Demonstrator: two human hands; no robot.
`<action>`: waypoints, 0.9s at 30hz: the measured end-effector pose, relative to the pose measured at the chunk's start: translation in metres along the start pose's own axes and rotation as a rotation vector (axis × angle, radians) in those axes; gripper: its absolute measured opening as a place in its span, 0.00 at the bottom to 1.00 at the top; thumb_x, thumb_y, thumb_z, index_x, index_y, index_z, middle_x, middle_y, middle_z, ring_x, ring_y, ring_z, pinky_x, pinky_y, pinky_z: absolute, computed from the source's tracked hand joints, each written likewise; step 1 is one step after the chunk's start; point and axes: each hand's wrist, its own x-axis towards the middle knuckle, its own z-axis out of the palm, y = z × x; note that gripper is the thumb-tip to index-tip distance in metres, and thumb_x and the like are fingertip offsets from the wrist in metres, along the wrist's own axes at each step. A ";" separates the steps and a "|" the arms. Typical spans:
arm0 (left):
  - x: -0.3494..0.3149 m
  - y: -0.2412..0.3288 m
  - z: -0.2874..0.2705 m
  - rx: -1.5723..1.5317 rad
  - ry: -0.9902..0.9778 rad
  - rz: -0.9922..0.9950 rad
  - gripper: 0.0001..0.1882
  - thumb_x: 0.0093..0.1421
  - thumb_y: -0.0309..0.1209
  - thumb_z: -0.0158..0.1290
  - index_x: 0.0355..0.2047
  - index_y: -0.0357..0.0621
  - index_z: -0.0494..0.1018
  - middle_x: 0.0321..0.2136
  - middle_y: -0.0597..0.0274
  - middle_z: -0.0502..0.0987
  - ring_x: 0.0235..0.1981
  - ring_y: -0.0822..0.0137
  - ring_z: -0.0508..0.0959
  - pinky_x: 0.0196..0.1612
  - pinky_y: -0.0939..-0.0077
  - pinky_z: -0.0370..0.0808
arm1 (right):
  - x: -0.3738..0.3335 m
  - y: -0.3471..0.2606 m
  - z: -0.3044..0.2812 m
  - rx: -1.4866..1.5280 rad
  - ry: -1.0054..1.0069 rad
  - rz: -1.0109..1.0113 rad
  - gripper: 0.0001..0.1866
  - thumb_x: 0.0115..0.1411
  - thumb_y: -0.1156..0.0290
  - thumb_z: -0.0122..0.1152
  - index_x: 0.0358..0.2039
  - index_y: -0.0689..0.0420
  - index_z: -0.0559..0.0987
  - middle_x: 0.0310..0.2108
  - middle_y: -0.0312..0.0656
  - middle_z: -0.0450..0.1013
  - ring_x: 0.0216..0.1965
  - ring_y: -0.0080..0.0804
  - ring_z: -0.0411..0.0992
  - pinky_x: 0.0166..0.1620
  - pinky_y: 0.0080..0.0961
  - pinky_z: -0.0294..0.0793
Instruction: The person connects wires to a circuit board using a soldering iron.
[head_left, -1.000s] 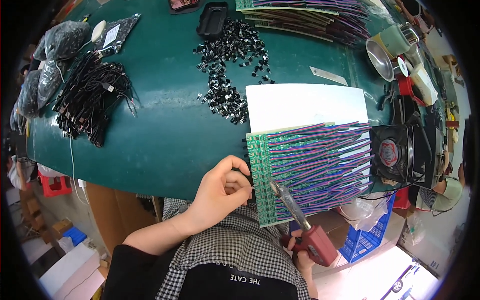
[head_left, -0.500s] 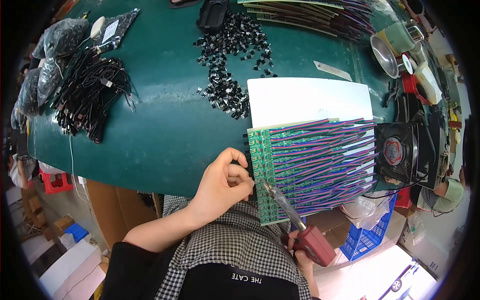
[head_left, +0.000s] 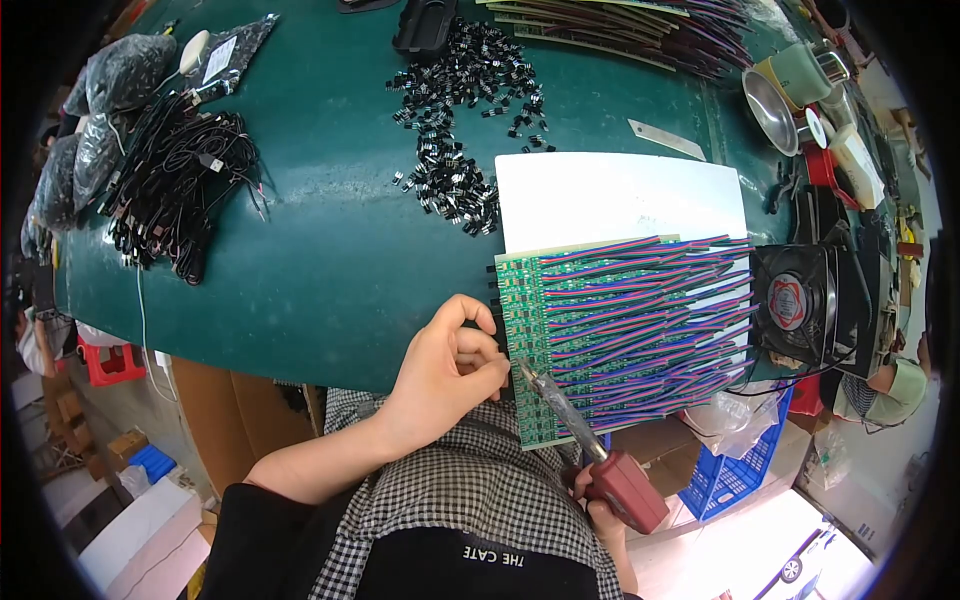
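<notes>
My left hand (head_left: 440, 380) is closed in a pinch, thumb against fingers, right at the left edge of a green circuit board panel (head_left: 515, 290). Whatever lies between those fingertips is too small or hidden to make out. Rows of black, red and blue wires (head_left: 640, 325) run rightward from the panel. My right hand (head_left: 605, 520), partly hidden, grips the red handle of a soldering iron (head_left: 630, 490). The iron slants up to the left, its tip on or just over the board beside my left fingertips. Small black connectors stick out along the panel's left edge.
Beneath the panel lies a white sheet (head_left: 620, 195). Loose black connectors (head_left: 460, 120) are heaped beyond it, near a blade (head_left: 666, 139). Bundled black cables (head_left: 190, 180) sit at left. A fan (head_left: 795, 303) stands right of the wires, a metal bowl (head_left: 770, 112) behind it.
The soldering iron has shifted very slightly left, its tip a little nearer the panel's edge. My left hand stays in nearly the same place.
</notes>
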 end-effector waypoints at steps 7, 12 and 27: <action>0.001 -0.002 -0.001 -0.006 -0.010 0.011 0.13 0.55 0.17 0.49 0.37 0.38 0.58 0.21 0.64 0.74 0.22 0.77 0.74 0.26 0.85 0.72 | 0.007 -0.005 0.003 0.098 -0.078 0.034 0.30 0.43 0.46 0.69 0.35 0.62 0.77 0.26 0.40 0.75 0.27 0.38 0.74 0.33 0.28 0.73; 0.001 -0.001 -0.001 0.016 -0.011 0.011 0.13 0.55 0.17 0.49 0.37 0.39 0.58 0.21 0.64 0.73 0.22 0.77 0.74 0.26 0.85 0.72 | 0.011 -0.015 0.007 0.085 -0.033 0.021 0.30 0.45 0.47 0.68 0.36 0.62 0.77 0.26 0.38 0.76 0.27 0.37 0.75 0.33 0.28 0.73; -0.001 -0.004 0.001 0.004 0.002 0.029 0.13 0.56 0.18 0.49 0.38 0.39 0.57 0.22 0.62 0.74 0.25 0.76 0.75 0.29 0.84 0.74 | 0.006 -0.025 0.008 0.138 -0.088 0.170 0.38 0.46 0.39 0.65 0.40 0.65 0.72 0.24 0.38 0.67 0.21 0.24 0.63 0.27 0.20 0.61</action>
